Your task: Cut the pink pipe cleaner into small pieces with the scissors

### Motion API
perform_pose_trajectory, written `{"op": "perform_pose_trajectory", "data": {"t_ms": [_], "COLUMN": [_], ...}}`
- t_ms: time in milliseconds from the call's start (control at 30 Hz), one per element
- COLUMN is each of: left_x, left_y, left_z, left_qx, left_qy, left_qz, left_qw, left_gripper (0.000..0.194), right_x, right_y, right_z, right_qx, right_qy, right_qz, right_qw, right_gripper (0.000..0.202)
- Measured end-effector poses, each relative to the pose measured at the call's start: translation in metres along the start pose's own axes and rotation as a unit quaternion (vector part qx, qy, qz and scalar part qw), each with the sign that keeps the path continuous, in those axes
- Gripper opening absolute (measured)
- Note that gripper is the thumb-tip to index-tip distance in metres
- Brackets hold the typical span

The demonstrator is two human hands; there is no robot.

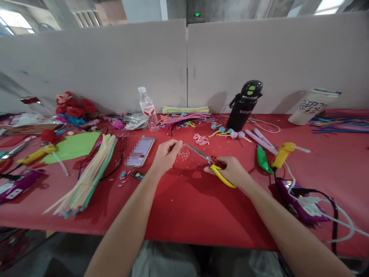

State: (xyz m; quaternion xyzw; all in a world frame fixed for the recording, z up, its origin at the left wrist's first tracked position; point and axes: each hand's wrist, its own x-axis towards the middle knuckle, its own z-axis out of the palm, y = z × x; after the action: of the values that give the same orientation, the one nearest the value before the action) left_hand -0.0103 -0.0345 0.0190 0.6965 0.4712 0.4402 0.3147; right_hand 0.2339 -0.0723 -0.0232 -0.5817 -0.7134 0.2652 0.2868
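Note:
My right hand (229, 169) is wrapped round the yellow and red handles of a pair of scissors (206, 157). Their blades point up and left, with the tips close to my left fingertips. The thumb and fingers of my left hand (167, 154) are pinched together; whatever they hold, if anything, is too small to make out. Tiny pale clippings (186, 154) are scattered on the red tabletop (178, 207) between my hands. Just beyond the blades lies a small heap of short pink pieces (201, 139).
Fuzzy pipe cleaners (89, 177) lie in a bundle at left, near a phone (140, 152). A water bottle (148, 111), black flask (244, 105) and white cup (313, 107) stand along the partition (115, 69). Yellow glue guns (284, 154) and corded purple power strips (305, 207) flank both sides.

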Motion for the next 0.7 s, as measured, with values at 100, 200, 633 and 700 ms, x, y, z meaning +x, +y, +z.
{"op": "perform_pose_trajectory", "data": {"t_ms": [100, 200, 633, 700], "left_x": [-0.0006, -0.0011, -0.0006, -0.0004], "left_y": [0.0006, 0.0004, -0.0019, -0.0017], "left_z": [0.0006, 0.0008, 0.0016, 0.0015], "left_qx": [-0.002, 0.0, -0.008, -0.008], "left_qy": [-0.002, -0.005, -0.016, -0.014], "left_qz": [-0.007, -0.003, -0.019, -0.016], "left_qw": [1.0, 1.0, 1.0, 1.0], "left_gripper": [0.038, 0.038, 0.038, 0.039], "right_x": [0.0004, 0.0008, 0.0016, 0.0006], "right_y": [0.0008, 0.0016, 0.0032, 0.0009], "right_z": [0.0009, 0.0016, 0.0002, -0.0005], "right_qx": [-0.008, -0.011, -0.029, -0.016], "right_qy": [-0.005, -0.008, 0.007, 0.007], "right_qz": [-0.003, -0.004, -0.003, 0.002], "right_qw": [1.0, 1.0, 1.0, 1.0], "right_gripper": [0.055, 0.055, 0.057, 0.056]}}
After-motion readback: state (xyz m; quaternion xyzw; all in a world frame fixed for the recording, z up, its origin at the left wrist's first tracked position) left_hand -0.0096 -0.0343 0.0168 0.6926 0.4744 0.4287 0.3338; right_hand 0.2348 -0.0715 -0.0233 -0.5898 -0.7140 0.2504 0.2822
